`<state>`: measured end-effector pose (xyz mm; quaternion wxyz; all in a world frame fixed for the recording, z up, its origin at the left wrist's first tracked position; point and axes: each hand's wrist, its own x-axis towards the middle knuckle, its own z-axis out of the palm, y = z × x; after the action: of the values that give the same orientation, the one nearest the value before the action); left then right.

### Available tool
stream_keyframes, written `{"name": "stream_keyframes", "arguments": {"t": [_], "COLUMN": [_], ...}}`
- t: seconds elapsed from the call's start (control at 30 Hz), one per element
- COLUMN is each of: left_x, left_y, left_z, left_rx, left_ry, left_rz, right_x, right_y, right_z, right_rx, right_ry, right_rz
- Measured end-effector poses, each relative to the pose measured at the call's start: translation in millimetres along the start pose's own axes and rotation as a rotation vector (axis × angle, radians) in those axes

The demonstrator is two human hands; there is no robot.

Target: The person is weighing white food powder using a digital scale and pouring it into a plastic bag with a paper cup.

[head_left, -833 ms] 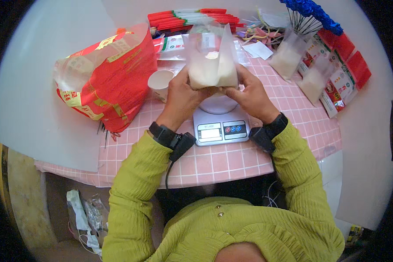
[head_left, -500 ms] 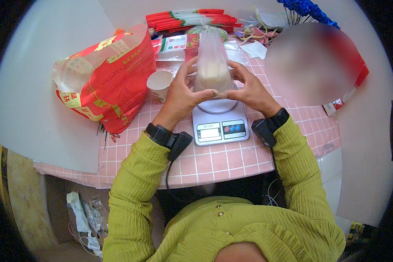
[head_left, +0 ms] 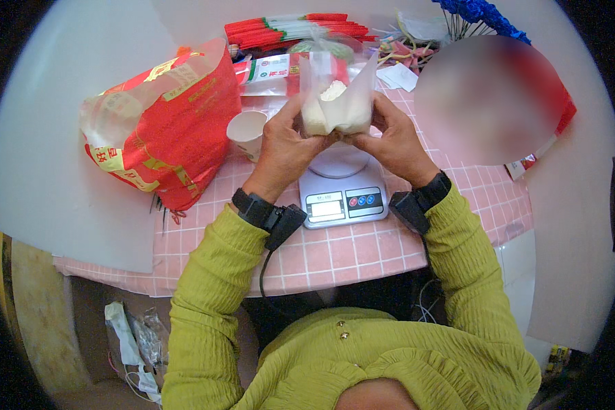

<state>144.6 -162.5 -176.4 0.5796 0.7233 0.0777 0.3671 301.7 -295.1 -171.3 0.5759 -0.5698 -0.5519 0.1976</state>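
In the head view a clear plastic bag of white grainy or powdery contents (head_left: 335, 113) is held between my two hands above a white digital scale (head_left: 343, 201), its top open. My left hand (head_left: 287, 143) is closed on the bag's left side, thumb underneath at the front. My right hand (head_left: 389, 140) grips its right side, thumb toward the middle. Whether the bag rests on the scale's round plate, I cannot tell. Just left of my left hand stands a white paper cup (head_left: 247, 126).
A large red bag (head_left: 171, 130) stands left on the pink checked cloth (head_left: 348, 260). Red-and-white bundled strips (head_left: 287, 27), printed packets (head_left: 266, 72), white paper (head_left: 398, 76) and blue artificial flowers (head_left: 471, 14) lie or stand at the back. The right side is partly blurred.
The bag's top was tall and narrow half a second ago; now it is lower and spread open. Both hands have shifted slightly and still hold it.
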Motion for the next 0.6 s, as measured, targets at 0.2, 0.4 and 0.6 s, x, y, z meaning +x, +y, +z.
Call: {"name": "stream_keyframes", "arguments": {"t": [0.2,0.4,0.6], "left_x": [-5.2,-7.2,-7.0], "left_y": [-14.0,-9.1,-13.1], "left_z": [-4.0,-4.7,-6.7], "left_rx": [0.137,0.117,0.075], "left_ry": [-0.088,-0.102,-0.055], "left_rz": [0.039,0.001,0.043], "right_x": [-0.5,0.2,-0.4], "right_y": [7.6,3.1,0.9], "right_z": [-4.1,-7.0,-7.8], "right_rx": [-0.087,-0.119,-0.121], "right_ry": [-0.105,-0.113,-0.117], "right_rz": [0.007,-0.013,-0.013]}}
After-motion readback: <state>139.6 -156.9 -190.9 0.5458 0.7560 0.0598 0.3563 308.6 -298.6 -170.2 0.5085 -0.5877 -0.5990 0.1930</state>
